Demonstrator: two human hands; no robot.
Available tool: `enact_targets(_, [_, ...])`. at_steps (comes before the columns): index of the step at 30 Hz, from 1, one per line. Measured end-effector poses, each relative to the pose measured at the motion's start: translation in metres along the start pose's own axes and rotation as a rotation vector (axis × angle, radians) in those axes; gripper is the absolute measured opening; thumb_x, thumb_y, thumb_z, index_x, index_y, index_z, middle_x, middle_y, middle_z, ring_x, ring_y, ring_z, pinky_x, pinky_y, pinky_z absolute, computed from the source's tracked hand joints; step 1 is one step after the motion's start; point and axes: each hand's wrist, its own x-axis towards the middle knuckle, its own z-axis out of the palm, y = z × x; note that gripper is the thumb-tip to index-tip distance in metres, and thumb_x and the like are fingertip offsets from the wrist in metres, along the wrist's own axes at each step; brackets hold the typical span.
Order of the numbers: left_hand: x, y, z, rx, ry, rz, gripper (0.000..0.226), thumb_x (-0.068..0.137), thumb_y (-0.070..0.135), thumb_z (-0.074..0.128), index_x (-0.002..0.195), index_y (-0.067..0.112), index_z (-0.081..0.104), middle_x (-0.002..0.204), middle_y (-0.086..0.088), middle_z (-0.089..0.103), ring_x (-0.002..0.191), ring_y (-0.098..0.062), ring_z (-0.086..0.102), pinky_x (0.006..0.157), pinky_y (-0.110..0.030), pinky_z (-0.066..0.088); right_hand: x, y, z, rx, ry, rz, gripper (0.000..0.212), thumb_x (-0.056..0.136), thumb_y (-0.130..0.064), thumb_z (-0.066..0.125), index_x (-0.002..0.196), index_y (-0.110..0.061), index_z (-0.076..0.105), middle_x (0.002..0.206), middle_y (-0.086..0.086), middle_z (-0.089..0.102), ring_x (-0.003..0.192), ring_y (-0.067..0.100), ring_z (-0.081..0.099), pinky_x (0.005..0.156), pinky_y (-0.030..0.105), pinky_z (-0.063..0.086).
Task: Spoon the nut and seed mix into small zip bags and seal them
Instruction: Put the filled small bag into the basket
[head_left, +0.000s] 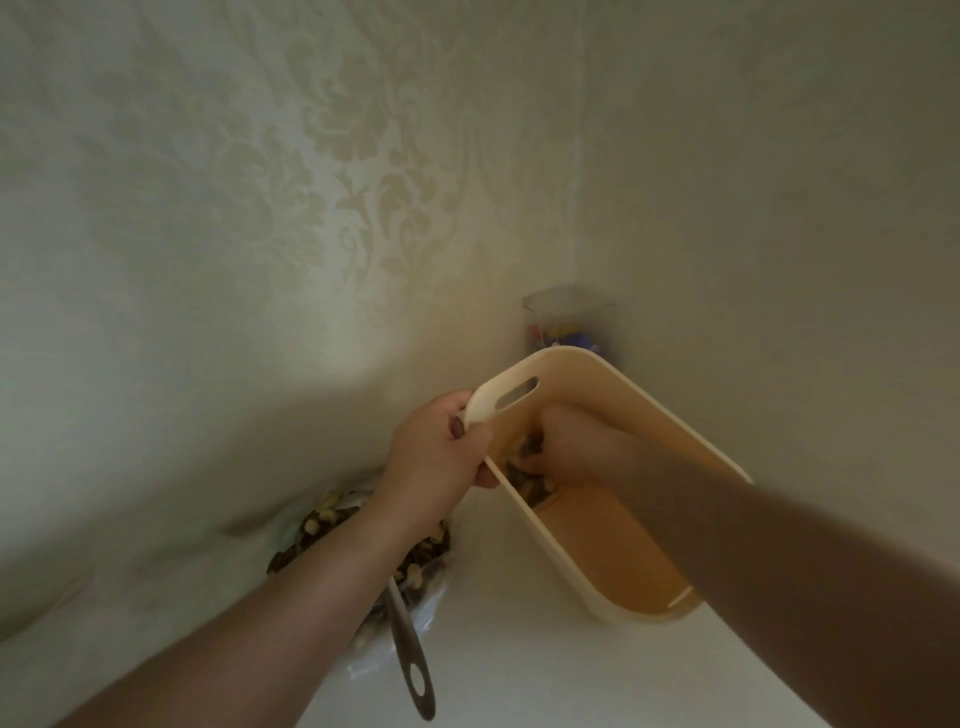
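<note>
Risk judged: spill of nut and seed mix (530, 480) onto desk (519, 670), from cream bin (587, 530) tipped by left hand (439, 457). Left fingers (457, 427) curled round handle end. Right hand (563, 447) inside bin; fingers bent among mix, grasp unclear. Spoon (410, 660) and bagged mix (415, 564) below left wrist.

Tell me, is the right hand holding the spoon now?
No, the right hand is inside the cream basket, while the spoon lies untouched under the left forearm.
</note>
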Motion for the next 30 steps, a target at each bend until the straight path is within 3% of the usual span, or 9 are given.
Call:
enact_targets(4, [-0.002, 0.004, 0.001, 0.005, 0.026, -0.003, 0.040, 0.095, 0.008, 0.058, 0.122, 0.035, 0.070, 0.086, -0.001, 0.077, 0.067, -0.022, 0.078, 0.072, -0.048, 0.066, -0.005, 0.001, 0.008, -0.120, 0.142, -0.064, 0.037, 0.092, -0.056, 0.070, 0.086, -0.025, 0.049, 0.090, 0.000, 0.061, 0.087, 0.020, 0.062, 0.090, 0.043, 0.055])
enact_targets(7, [0.001, 0.005, 0.003, -0.001, 0.043, -0.006, 0.042, 0.094, 0.008, 0.060, 0.128, 0.030, 0.071, 0.087, -0.007, 0.076, 0.066, -0.022, 0.077, 0.070, -0.048, 0.066, -0.007, -0.002, 0.002, -0.182, 0.149, -0.089, 0.032, 0.096, -0.048, 0.067, 0.086, -0.024, 0.050, 0.093, 0.003, 0.064, 0.091, 0.024, 0.066, 0.090, 0.043, 0.057])
enact_targets(11, [0.006, 0.002, 0.004, 0.002, 0.037, 0.002, 0.042, 0.093, 0.007, 0.059, 0.125, 0.030, 0.072, 0.081, -0.004, 0.075, 0.064, -0.021, 0.076, 0.070, -0.048, 0.066, -0.006, 0.001, 0.002, -0.075, 0.019, -0.151, 0.018, 0.097, -0.035, 0.066, 0.102, -0.018, 0.069, 0.099, 0.003, 0.070, 0.093, 0.025, 0.068, 0.085, 0.040, 0.057])
enact_targets(15, [0.012, -0.006, 0.005, -0.006, 0.037, -0.012, 0.040, 0.094, 0.006, 0.060, 0.125, 0.027, 0.072, 0.083, -0.006, 0.074, 0.064, -0.022, 0.075, 0.069, -0.047, 0.066, -0.002, 0.002, 0.000, -0.050, -0.067, -0.144, 0.007, 0.102, -0.021, 0.062, 0.105, -0.020, 0.068, 0.100, 0.001, 0.068, 0.095, 0.022, 0.067, 0.085, 0.034, 0.054])
enact_targets(19, [0.017, -0.012, 0.005, -0.044, 0.052, -0.033, 0.032, 0.097, 0.010, 0.064, 0.123, 0.028, 0.072, 0.071, -0.004, 0.071, 0.062, -0.026, 0.075, 0.066, -0.046, 0.066, -0.003, 0.006, -0.026, 0.025, -0.234, -0.107, 0.026, 0.102, -0.013, 0.061, 0.125, -0.016, 0.071, 0.118, 0.007, 0.071, 0.105, 0.026, 0.070, 0.098, 0.043, 0.059])
enact_targets(24, [0.029, -0.025, 0.011, -0.131, 0.086, -0.130, 0.031, 0.098, 0.007, 0.061, 0.126, 0.015, 0.072, 0.082, -0.021, 0.074, 0.062, -0.024, 0.072, 0.063, -0.040, 0.065, -0.034, 0.004, -0.048, 0.281, -0.094, -0.143, 0.018, 0.106, -0.026, 0.058, 0.121, -0.028, 0.067, 0.104, -0.005, 0.071, 0.077, 0.011, 0.074, 0.072, 0.027, 0.060])
enact_targets(27, [0.033, -0.031, 0.011, -0.141, 0.098, -0.149, 0.027, 0.101, 0.010, 0.060, 0.125, 0.010, 0.072, 0.074, -0.017, 0.072, 0.060, -0.019, 0.069, 0.063, -0.039, 0.065, -0.049, -0.006, -0.046, 0.267, 0.051, -0.231, 0.010, 0.103, -0.026, 0.062, 0.101, -0.033, 0.070, 0.089, -0.012, 0.072, 0.063, 0.002, 0.070, 0.066, 0.021, 0.054])
enact_targets(30, [0.029, -0.031, 0.006, -0.219, 0.057, -0.165, 0.027, 0.106, 0.022, 0.060, 0.128, 0.008, 0.069, 0.071, -0.010, 0.067, 0.061, -0.014, 0.066, 0.064, -0.036, 0.065, -0.058, -0.025, -0.041, 0.237, 0.162, -0.272, 0.012, 0.101, -0.029, 0.063, 0.102, -0.034, 0.074, 0.082, -0.020, 0.068, 0.066, -0.004, 0.064, 0.062, 0.013, 0.047])
